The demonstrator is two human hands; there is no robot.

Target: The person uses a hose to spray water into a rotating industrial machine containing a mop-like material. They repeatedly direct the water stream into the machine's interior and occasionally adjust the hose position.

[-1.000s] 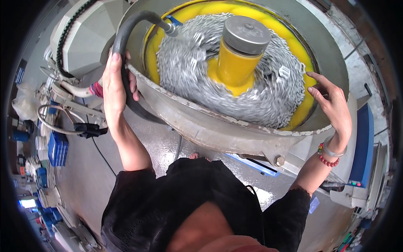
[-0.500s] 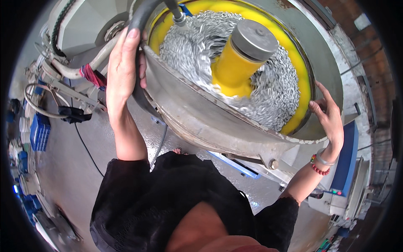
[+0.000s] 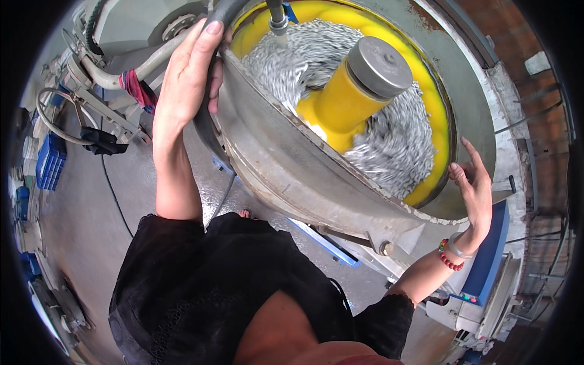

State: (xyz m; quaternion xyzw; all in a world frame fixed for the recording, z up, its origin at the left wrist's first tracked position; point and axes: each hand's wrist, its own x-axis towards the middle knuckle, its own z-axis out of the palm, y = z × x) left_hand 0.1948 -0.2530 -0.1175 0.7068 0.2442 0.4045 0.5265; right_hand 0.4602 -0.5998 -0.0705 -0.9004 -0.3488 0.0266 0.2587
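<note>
A big round machine bowl with a yellow lining point(image 3: 420, 67) is full of small shiny silvery pieces point(image 3: 395, 152), blurred by motion. From its middle rises a yellow post with a grey metal cap point(image 3: 380, 67). At the bowl's left, my left hand point(image 3: 182, 79) is closed round a thick black hose point(image 3: 210, 131) beside the grey outer rim point(image 3: 286, 143); fingertips show past the hose. My right hand point(image 3: 476, 191) is at the right edge of the bowl, thumb and fingers apart, holding nothing. Its palm side is partly hidden, so contact with the rim cannot be told.
A metal nozzle point(image 3: 278, 24) points down into the bowl from the top. A bent pipe wrapped with red cloth point(image 3: 139, 91) stands at left, near a blue crate point(image 3: 51, 161). A cable point(image 3: 112, 188) lies across the grey floor. A blue panel point(image 3: 490, 252) stands at right.
The view has shifted slightly, so the bowl sits a little farther right and lower. Silvery pieces have moved round the post. Both hands keep nearly the same places at the bowl.
</note>
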